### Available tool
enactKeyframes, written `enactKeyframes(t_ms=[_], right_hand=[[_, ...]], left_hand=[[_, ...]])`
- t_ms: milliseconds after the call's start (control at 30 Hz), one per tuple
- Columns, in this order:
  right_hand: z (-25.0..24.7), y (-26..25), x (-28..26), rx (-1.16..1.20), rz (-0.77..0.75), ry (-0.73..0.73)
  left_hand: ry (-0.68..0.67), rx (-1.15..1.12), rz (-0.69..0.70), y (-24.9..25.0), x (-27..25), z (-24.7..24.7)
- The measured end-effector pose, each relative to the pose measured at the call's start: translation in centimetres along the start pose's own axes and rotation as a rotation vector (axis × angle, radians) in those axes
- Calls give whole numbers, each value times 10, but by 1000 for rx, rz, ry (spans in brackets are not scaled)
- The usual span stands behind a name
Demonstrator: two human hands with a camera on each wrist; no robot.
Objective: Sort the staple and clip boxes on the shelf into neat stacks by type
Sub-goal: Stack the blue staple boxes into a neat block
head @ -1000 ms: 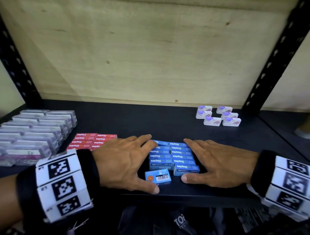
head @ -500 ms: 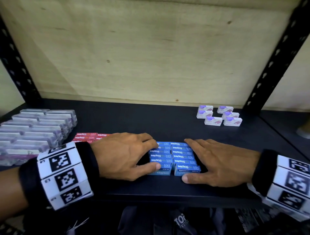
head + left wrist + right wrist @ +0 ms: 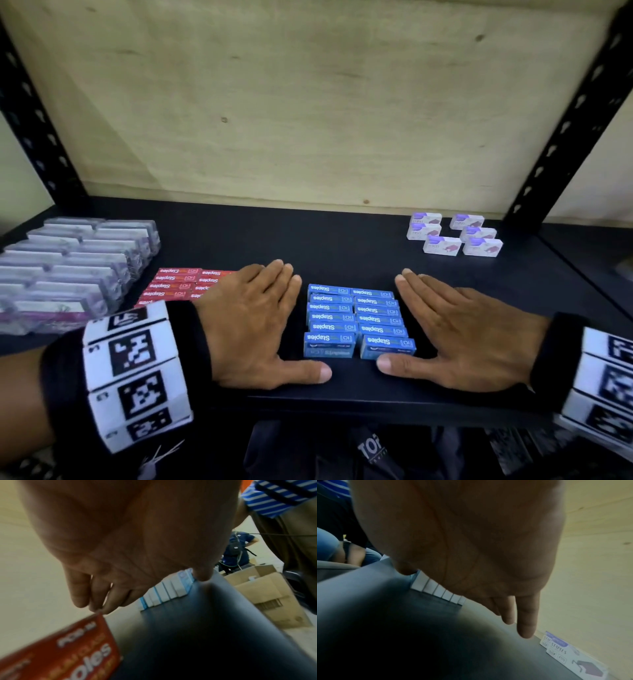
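Note:
The blue staple boxes (image 3: 356, 318) stand in two tidy columns near the front of the black shelf (image 3: 342, 240). My left hand (image 3: 260, 322) lies flat and open just left of them. My right hand (image 3: 455, 329) lies flat and open just right of them. Both thumbs point inward along the front of the block, and narrow gaps show on both sides. The left wrist view shows my left hand (image 3: 137, 534) over the shelf with the blue boxes' (image 3: 164, 593) pale ends beyond it. Under my right hand (image 3: 471, 547) the blue boxes (image 3: 436, 589) show again.
Red staple boxes (image 3: 178, 284) lie in rows behind my left wrist, one close in the left wrist view as a red box (image 3: 68, 649). Clear clip boxes (image 3: 68, 260) fill the far left. White and purple staple boxes (image 3: 455, 236) sit back right. The shelf's front edge (image 3: 342, 407) is near my wrists.
A loose blue box lay in front of the block; my left hand pushed it into the left column. Both hands have since flattened and drawn slightly away from the block's sides.

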State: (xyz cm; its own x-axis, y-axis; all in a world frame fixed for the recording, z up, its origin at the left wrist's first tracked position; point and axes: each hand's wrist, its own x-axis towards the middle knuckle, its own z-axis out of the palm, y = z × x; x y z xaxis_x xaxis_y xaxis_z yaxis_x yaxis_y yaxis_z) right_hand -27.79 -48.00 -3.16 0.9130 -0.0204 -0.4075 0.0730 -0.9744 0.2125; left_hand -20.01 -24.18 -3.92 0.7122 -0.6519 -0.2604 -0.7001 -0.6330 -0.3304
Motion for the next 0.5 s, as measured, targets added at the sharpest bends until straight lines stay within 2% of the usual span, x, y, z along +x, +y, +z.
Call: enactKeyframes(t_ms=[300,500], right_hand=[[6,-14,7,-39,-13,28],[8,-20,13,-39,38,53]], left_hand=[[-9,71,-61,23,10,5],[-3,108,-64,29,13,3]])
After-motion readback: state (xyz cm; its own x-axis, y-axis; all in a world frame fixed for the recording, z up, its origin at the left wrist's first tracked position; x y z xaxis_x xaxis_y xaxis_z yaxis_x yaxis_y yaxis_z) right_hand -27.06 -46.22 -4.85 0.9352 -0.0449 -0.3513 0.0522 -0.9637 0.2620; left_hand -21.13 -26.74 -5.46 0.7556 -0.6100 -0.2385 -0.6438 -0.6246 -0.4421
